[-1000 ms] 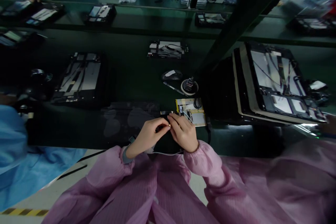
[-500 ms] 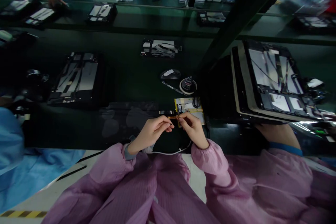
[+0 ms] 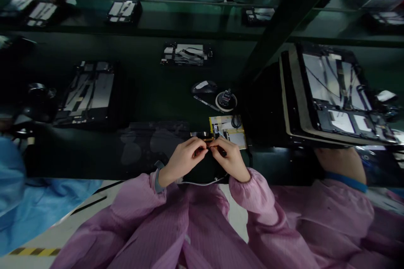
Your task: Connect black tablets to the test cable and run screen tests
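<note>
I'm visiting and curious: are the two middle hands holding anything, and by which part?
It cannot be told: the left hand and right hand curl their fingers at a thin, shiny, copper-coloured strip, hiding any hold.

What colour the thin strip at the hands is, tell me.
Coppery orange; the strip shows in the head view.

Both hands (image 3: 182, 159) (image 3: 231, 159) curl inward, pinched, close together.

Room left of mouse (image 3: 202, 88), stack (image 3: 328, 98) right
</note>
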### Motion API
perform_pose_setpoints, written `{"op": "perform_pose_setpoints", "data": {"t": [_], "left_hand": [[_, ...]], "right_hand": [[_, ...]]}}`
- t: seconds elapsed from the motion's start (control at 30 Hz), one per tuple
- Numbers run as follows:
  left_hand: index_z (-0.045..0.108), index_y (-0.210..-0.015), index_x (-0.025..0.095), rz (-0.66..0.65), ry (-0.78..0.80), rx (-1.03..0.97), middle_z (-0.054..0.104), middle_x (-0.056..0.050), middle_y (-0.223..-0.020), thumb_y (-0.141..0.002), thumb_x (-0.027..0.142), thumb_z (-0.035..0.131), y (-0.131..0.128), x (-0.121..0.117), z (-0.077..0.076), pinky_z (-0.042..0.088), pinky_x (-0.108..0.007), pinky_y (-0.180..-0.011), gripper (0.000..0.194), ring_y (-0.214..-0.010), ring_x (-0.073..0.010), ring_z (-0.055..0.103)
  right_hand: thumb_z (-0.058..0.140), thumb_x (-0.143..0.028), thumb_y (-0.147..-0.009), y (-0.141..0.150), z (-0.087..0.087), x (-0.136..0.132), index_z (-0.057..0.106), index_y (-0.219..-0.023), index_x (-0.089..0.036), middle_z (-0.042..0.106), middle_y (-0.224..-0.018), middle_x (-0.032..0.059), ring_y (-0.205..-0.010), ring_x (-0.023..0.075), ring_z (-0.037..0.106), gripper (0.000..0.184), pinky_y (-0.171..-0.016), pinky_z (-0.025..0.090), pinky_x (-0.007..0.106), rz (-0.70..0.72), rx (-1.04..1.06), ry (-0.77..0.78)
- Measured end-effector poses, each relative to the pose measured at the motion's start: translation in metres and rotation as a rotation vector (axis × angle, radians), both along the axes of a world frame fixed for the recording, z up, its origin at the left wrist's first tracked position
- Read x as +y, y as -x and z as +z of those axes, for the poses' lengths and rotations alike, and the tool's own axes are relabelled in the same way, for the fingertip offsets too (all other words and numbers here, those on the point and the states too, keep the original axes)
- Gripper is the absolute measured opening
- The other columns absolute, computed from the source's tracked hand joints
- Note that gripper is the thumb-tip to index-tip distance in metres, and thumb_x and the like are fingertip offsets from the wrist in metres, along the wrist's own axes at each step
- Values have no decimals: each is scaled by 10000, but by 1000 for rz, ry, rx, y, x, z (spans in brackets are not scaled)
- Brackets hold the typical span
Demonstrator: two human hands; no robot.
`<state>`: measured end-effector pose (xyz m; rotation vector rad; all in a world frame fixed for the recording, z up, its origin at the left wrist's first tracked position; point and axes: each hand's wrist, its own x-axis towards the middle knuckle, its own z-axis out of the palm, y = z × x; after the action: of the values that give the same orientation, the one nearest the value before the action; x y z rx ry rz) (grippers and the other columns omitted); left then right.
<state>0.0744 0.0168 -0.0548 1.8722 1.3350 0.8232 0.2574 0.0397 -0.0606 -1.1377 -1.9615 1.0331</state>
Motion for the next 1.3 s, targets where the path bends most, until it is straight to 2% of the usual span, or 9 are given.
{"op": "perform_pose_setpoints", "data": {"t": [0.13,0.47,0.83,1.0,1.13,1.3], "left_hand": [[574,-840,200,1,-46,34,610,-2,-828,-918,224,555,0,1,-2,463,-232,-638,83,-714,-122,588],[586,-839,195,10,-130,52,627,-5,-832,-926,242,555,1,1,-7,480,-240,-686,104,-756,-129,615],[567,-838,195,8,-137,68,620,-4,-828,-922,245,563,1,1,-9,482,-246,-670,98,-748,-133,613],[584,-954,199,4,-101,47,636,-9,-876,-917,234,572,1,1,-11,491,-247,-714,52,-790,-133,623],[610,-866,197,-13,-117,65,630,-13,-853,-934,248,542,2,1,-11,482,-251,-702,109,-777,-136,616],[623,-819,190,-11,-133,75,626,-9,-814,-940,272,535,3,0,-8,477,-241,-687,170,-736,-125,611]], "right_hand": [[520,-165,-891,0,1,-1,627,-855,-198,593,-766,11,-666,126,551,118,-604,408,243,24,8,-2],[514,-154,-897,-2,-2,-2,636,-881,-194,593,-783,15,-680,122,556,129,-614,419,239,50,14,-24],[509,-165,-906,-2,-1,-2,633,-889,-201,585,-772,11,-671,121,549,130,-602,417,240,51,8,-19],[531,-160,-892,-2,-1,-2,627,-885,-202,584,-798,14,-677,122,550,104,-607,427,245,59,11,-13],[538,-165,-896,-1,-2,-1,624,-888,-211,613,-883,32,-789,144,593,98,-688,471,261,70,23,-35],[531,-162,-903,-3,-2,0,626,-913,-215,624,-914,39,-831,147,605,110,-734,492,265,89,3,-72]]}}
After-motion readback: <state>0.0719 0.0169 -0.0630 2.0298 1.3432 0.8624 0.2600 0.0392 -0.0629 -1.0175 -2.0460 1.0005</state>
